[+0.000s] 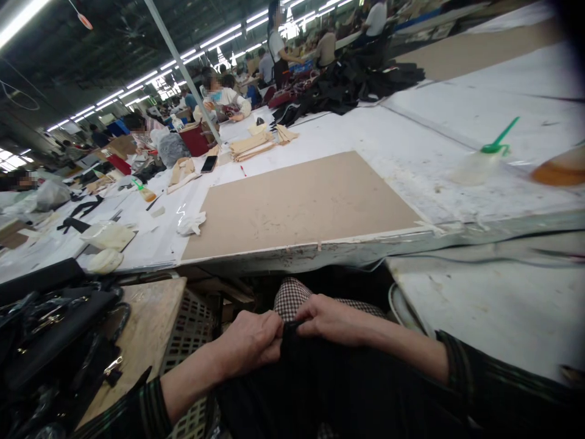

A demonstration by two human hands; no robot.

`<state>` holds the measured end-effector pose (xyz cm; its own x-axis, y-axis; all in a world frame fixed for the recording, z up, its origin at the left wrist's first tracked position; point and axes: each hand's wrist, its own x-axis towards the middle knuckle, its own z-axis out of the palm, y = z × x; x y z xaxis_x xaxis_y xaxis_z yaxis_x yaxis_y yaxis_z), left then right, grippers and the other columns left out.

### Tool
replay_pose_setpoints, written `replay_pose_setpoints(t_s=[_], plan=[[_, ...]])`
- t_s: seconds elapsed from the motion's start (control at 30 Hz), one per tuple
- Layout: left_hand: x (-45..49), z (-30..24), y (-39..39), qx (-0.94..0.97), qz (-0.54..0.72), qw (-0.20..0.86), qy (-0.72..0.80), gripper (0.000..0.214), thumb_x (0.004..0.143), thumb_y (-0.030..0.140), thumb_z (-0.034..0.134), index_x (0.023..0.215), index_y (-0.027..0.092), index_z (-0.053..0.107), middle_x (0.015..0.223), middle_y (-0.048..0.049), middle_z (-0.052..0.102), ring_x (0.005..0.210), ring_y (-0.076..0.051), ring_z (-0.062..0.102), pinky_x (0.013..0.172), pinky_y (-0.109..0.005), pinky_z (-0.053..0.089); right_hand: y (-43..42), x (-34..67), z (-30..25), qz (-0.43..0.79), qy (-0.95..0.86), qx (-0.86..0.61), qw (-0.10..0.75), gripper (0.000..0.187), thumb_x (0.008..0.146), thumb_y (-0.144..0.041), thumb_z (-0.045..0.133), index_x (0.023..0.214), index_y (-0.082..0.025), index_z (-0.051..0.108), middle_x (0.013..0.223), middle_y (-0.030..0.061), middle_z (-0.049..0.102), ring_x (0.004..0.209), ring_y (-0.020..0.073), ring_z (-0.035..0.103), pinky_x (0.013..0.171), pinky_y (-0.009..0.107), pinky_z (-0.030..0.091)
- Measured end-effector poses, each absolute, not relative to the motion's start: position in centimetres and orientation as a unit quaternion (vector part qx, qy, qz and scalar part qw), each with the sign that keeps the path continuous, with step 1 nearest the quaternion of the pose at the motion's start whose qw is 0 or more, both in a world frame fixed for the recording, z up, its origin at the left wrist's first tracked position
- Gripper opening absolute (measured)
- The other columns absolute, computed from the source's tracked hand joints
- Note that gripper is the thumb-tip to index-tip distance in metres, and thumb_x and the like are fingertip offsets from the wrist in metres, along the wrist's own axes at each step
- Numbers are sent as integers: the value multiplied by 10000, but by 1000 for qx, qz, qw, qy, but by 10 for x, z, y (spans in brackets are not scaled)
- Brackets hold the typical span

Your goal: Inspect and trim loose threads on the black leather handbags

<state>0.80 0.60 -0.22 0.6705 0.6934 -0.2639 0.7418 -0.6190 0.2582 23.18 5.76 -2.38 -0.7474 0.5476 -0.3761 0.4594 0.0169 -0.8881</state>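
Both my hands are low in the head view, below the table's front edge, over my lap. My left hand (pixel 249 342) is closed, pinching the top edge of a black piece of fabric (pixel 329 390) that lies across my lap. My right hand (pixel 331 320) is closed on the same edge, just to the right, its fingers curled over it. The two hands almost touch. Checked cloth (pixel 292 297) on my knee shows just beyond the fingers.
A brown board (pixel 301 204) lies on the white worktable (pixel 411 152) ahead. A squeeze bottle with a green nozzle (pixel 484 161) stands at the right. Black bags with metal fittings (pixel 55 341) pile at my left beside a plastic crate (pixel 189 332). Other people work at the far end.
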Motion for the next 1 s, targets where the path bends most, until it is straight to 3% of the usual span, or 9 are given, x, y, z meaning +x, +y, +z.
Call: replay_pose_setpoints(t_s=[0.33,0.5,0.7,1.0], plan=[[0,-14,1,918,-59,154,361,77,937,244,439,939,184,487,913,-42,649,735,-191,644,591,-276,388,56,221,-27,563,-735,-377,33,119,703,-197,578,598,-151,609,533,-49,436,511,105,374,459,239,253],[-1,-11,1,894,-35,212,393,99,931,260,478,918,179,533,856,-29,644,698,-166,611,596,-256,383,55,221,-33,565,-739,-366,34,127,704,-188,567,603,-144,631,522,-52,422,505,105,370,457,240,250],[-3,-13,1,785,65,346,511,72,857,255,595,847,184,606,741,22,614,661,-118,536,599,-205,374,56,227,-27,630,-718,-287,65,286,756,-175,551,954,-158,756,728,-24,602,642,126,480,556,216,347],[5,-18,4,701,113,416,569,73,795,227,618,783,162,647,684,25,602,626,-106,497,548,-192,337,56,232,-22,646,-704,-289,57,316,775,-180,558,1012,-154,765,734,-19,599,637,120,469,569,210,356]])
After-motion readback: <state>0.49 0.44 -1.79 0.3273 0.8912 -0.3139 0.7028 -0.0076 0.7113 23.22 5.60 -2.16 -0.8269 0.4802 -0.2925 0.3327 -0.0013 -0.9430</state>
